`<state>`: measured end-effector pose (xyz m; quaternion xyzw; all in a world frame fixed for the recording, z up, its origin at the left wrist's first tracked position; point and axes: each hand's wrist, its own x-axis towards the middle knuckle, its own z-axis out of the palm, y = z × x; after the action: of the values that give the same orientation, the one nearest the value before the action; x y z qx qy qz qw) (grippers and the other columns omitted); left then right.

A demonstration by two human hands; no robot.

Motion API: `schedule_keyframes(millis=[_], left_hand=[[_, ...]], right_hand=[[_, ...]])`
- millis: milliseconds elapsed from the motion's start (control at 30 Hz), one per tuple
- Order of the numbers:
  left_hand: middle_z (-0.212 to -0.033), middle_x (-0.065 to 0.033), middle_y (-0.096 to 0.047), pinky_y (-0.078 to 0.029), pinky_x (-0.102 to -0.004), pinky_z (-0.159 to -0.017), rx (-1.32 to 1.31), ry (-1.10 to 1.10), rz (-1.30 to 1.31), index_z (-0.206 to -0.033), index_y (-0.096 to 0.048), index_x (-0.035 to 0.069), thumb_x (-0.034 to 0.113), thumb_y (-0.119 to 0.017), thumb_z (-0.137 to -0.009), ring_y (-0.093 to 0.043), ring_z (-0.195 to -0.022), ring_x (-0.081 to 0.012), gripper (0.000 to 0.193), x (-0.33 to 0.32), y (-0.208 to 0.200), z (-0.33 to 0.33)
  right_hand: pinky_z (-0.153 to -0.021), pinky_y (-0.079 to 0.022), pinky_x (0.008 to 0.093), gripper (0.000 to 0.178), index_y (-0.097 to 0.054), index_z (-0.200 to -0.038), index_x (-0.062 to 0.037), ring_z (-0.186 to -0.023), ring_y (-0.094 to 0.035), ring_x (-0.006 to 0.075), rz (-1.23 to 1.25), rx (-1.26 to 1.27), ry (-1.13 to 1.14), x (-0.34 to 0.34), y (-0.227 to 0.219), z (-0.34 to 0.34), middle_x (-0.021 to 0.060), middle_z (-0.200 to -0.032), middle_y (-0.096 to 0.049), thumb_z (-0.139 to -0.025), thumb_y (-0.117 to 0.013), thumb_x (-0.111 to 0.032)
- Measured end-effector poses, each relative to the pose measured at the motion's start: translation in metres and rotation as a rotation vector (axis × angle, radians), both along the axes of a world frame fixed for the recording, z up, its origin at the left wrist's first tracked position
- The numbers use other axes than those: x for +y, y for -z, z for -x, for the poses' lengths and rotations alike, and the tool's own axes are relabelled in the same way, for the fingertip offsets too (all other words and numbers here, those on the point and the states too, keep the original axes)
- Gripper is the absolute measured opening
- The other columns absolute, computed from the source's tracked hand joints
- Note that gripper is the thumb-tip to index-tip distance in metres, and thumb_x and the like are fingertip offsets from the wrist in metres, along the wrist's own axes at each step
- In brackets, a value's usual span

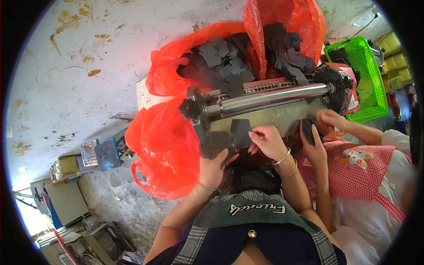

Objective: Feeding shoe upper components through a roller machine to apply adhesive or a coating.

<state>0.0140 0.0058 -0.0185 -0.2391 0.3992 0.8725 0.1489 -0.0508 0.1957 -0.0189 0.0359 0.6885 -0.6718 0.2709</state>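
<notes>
A roller machine with a shiny metal roller (274,98) and a smooth metal feed plate (265,117) stands in front of me. At the plate's left end, my left hand (212,170) is closed around a stack of dark grey flat pieces (218,139). My right hand (270,143) pinches the edge of a single dark grey piece (240,131), which lies against the plate's front part beside that stack. A thin bangle circles my right wrist. Behind the roller, more such pieces (236,66) fill red plastic bags.
Another red bag (163,150) bulges left of the machine. At my right a co-worker in a red checked apron (353,170) holds a dark stack (308,131) close to my right arm. A green basket (375,84) stands at the far right. A stained wall (75,97) rises at the left.
</notes>
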Motion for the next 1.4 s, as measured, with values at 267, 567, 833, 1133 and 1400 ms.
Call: schedule_keyframes(millis=[267,567,833,1133,1400], left_hand=[[-0.111,-0.0066,-0.058,-0.055,-0.0377,-0.082,-0.107,-0.106,-0.065,-0.119,-0.050,0.006,0.002,-0.054,-0.091,-0.060,-0.100,-0.0206,0.029,0.003,-0.006,0.002],[-0.112,-0.0091,-0.059,-0.054,-0.0365,-0.082,0.030,-0.071,0.003,-0.118,-0.051,0.000,-0.004,-0.056,-0.087,-0.060,-0.102,-0.0210,0.031,-0.001,0.007,-0.003],[-0.108,-0.0089,-0.060,-0.056,-0.0354,-0.081,0.032,-0.090,-0.001,-0.115,-0.052,-0.001,-0.004,-0.056,-0.087,-0.062,-0.097,-0.0228,0.028,0.000,0.001,0.000],[-0.096,-0.0049,-0.066,-0.055,-0.0284,-0.065,-0.057,-0.031,0.188,-0.111,-0.059,0.007,0.003,-0.066,-0.084,-0.066,-0.080,-0.0172,0.027,0.000,0.002,0.006],[-0.098,-0.0053,-0.066,-0.054,-0.0266,-0.062,0.004,-0.008,-0.004,-0.109,-0.059,0.007,0.004,-0.068,-0.083,-0.066,-0.084,-0.0169,0.028,0.000,0.003,0.005]], right_hand=[[-0.053,-0.055,0.0248,0.023,-0.058,-0.093,0.0096,-0.061,-0.066,0.0150,0.133,-0.020,0.029,-0.007,-0.007,-0.011,0.0075,-0.074,-0.062,-0.095,-0.051,-0.012],[-0.054,-0.055,0.0251,0.024,-0.058,-0.093,0.0098,-0.060,-0.066,0.0162,0.035,0.009,-0.089,-0.004,0.000,-0.011,0.0081,-0.073,-0.063,-0.096,-0.048,-0.011],[-0.044,-0.047,0.0207,0.027,-0.061,-0.081,0.0045,-0.050,-0.061,0.0114,-0.036,0.125,0.198,-0.015,0.002,0.006,0.0073,-0.065,-0.063,-0.093,-0.058,-0.020],[-0.044,-0.046,0.0206,0.025,-0.062,-0.086,0.0048,-0.047,-0.058,0.0098,-0.082,0.187,0.284,-0.016,0.017,0.012,0.0081,-0.066,-0.064,-0.091,-0.061,-0.020],[-0.042,-0.047,0.0223,0.024,-0.062,-0.082,0.0040,-0.048,-0.059,0.0084,-0.229,0.101,0.108,-0.007,0.008,0.005,0.0061,-0.063,-0.063,-0.091,-0.060,-0.018]])
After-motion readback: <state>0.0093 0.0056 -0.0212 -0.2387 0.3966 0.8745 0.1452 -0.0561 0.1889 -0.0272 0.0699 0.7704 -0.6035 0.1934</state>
